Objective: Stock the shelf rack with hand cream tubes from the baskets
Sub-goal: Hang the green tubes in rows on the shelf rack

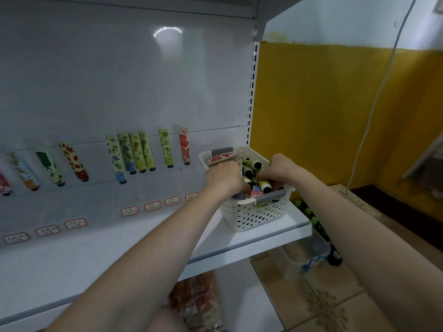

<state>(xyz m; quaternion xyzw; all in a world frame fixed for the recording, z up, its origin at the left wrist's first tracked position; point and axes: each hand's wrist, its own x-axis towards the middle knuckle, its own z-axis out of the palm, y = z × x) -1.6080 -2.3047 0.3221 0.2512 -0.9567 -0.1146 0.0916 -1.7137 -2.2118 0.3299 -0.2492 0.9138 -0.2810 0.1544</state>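
Note:
A white perforated basket [254, 216] with grey handles stands on the right end of the white shelf [263, 238]. It holds several hand cream tubes [251, 167] with black caps. Both my hands are inside it. My left hand [225, 176] reaches down among the tubes at the basket's left side, its fingertips hidden. My right hand [279, 170] has its fingers curled round a pale green tube [265, 184] near the basket's front. Several patterned tubes [134, 155] stand leaning against the rack's back panel, caps down.
Red-framed price labels [152, 206] sit along the shelf in front of the standing tubes. Bottles with green caps [311, 218] and a cardboard box [354, 200] stand on the floor to the right. Packaged goods [199, 300] lie on the lower shelf. A yellow wall is behind.

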